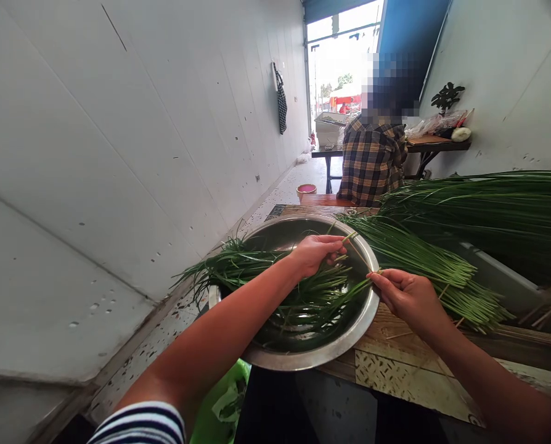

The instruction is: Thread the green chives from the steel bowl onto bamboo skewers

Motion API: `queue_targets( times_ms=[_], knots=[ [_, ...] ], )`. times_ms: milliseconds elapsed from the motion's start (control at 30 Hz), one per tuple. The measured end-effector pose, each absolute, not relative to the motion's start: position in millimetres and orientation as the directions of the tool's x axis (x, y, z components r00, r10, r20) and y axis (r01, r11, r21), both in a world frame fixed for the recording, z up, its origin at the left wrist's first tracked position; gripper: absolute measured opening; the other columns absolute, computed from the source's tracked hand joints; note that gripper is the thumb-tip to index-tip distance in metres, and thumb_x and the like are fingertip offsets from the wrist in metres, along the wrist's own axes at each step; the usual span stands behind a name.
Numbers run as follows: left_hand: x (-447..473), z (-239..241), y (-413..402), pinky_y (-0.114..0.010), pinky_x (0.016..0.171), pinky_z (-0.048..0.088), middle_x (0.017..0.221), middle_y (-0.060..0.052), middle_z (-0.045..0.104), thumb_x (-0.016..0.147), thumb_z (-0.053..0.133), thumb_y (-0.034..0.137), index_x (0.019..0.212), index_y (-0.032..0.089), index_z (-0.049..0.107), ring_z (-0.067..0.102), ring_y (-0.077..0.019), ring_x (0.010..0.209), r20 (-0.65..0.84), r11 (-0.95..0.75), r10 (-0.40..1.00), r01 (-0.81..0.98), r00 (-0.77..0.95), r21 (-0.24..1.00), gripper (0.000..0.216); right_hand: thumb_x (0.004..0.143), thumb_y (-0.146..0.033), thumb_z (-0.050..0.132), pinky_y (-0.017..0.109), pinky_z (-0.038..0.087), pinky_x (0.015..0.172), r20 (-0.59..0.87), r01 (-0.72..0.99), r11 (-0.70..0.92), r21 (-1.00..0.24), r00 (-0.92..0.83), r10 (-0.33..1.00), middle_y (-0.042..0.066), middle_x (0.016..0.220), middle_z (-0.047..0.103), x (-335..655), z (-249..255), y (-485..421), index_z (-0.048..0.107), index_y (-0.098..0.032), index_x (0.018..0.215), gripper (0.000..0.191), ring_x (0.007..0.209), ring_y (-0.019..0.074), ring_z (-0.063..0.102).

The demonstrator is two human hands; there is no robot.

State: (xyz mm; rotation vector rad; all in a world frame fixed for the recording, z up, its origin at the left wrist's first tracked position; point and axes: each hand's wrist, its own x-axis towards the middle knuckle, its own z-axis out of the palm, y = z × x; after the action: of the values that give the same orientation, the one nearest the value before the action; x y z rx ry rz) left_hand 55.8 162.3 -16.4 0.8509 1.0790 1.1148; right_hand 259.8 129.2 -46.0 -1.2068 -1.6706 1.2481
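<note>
My left hand [319, 253] is over a wide metal basin [306, 361], its fingers closed on the pale ends of a few chives. Beyond the basin's right rim, my right hand [402, 293] pinches chive stalks whose green blades trail down into the basin. A thin pale strand stretches between the two hands. Inside the basin lies a loose bunch of long green chives [238, 265], with the blade tips hanging over the left rim. Beside my right hand, a thick bundle of chives [442, 271] rests on the table, cut ends towards me.
A larger heap of chives [488, 197] lies at the right, by a pale container edge [502, 265]. Below the table is a green bag [222, 407]. Ahead, a person in a plaid shirt [372, 157] sits facing away. A white wall [141, 154] runs along the left.
</note>
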Motion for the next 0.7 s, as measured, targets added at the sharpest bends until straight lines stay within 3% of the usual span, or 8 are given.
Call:
queue_targets(
  times_ms=[233, 367, 433, 500, 633, 700],
  knots=[
    [55, -25, 161, -0.019, 0.052, 0.034, 0.074, -0.008, 0.066, 0.072, 0.069, 0.017, 0.092, 0.008, 0.073, 0.047, -0.0043, 0.054, -0.164, 0.175, 0.982, -0.137, 0.093, 0.975, 0.022, 0.078, -0.055, 0.059, 0.022, 0.022, 0.041, 0.015, 0.213, 0.078, -0.974, -0.284, 0.959, -0.005, 0.046, 0.035, 257, -41, 125, 0.059, -0.017, 0.064, 0.041, 0.043, 0.0063, 0.027],
    [69, -19, 149, -0.021, 0.054, 0.036, 0.069, -0.004, 0.066, 0.07, 0.07, 0.021, 0.089, 0.012, 0.075, 0.047, -0.0071, 0.056, -0.097, 0.052, 0.958, 0.168, 0.27, 0.984, 0.022, 0.075, -0.055, 0.063, 0.021, 0.02, 0.04, -0.021, 0.121, 0.011, -0.993, -0.264, 0.964, -0.007, 0.045, 0.036, 256, -40, 126, 0.065, -0.015, 0.091, 0.042, 0.041, 0.0061, 0.028],
    [74, -9, 143, -0.022, 0.055, 0.036, 0.064, -0.001, 0.064, 0.07, 0.069, 0.024, 0.086, 0.014, 0.076, 0.047, -0.0081, 0.057, -0.084, -0.047, 0.929, 0.339, 0.361, 0.939, 0.02, 0.073, -0.054, 0.065, 0.021, 0.021, 0.04, -0.012, 0.081, 0.01, -0.997, -0.264, 0.965, -0.008, 0.045, 0.037, 256, -41, 127, 0.063, -0.015, 0.102, 0.048, 0.041, 0.0064, 0.029],
    [73, -1, 142, -0.022, 0.056, 0.036, 0.063, 0.0, 0.064, 0.072, 0.067, 0.027, 0.082, 0.015, 0.077, 0.048, -0.0091, 0.058, -0.06, -0.133, 0.927, 0.475, 0.369, 0.87, 0.018, 0.073, -0.053, 0.066, 0.021, 0.023, 0.042, -0.004, 0.082, 0.019, -0.996, -0.269, 0.963, -0.008, 0.046, 0.038, 256, -41, 128, 0.065, -0.015, 0.099, 0.046, 0.042, 0.0065, 0.031],
    [55, -7, 157, -0.024, 0.06, 0.037, 0.067, -0.004, 0.066, 0.077, 0.061, 0.027, 0.075, 0.016, 0.077, 0.052, -0.0126, 0.063, 0.138, -0.184, 0.983, 0.719, 0.123, 0.67, 0.019, 0.073, -0.052, 0.065, 0.022, 0.024, 0.042, -0.024, 0.109, 0.007, -0.994, -0.281, 0.959, -0.007, 0.045, 0.038, 257, -42, 130, 0.066, -0.014, 0.089, 0.041, 0.043, 0.0064, 0.03],
    [45, -21, 166, -0.026, 0.063, 0.038, 0.071, -0.006, 0.067, 0.075, 0.064, 0.027, 0.075, 0.016, 0.076, 0.055, -0.0151, 0.066, 0.162, -0.149, 0.984, 0.816, 0.069, 0.558, 0.017, 0.073, -0.052, 0.065, 0.023, 0.024, 0.042, -0.033, 0.119, 0.002, -0.993, -0.291, 0.956, -0.007, 0.045, 0.037, 258, -44, 131, 0.066, -0.014, 0.09, 0.041, 0.042, 0.0063, 0.029]
  ],
)
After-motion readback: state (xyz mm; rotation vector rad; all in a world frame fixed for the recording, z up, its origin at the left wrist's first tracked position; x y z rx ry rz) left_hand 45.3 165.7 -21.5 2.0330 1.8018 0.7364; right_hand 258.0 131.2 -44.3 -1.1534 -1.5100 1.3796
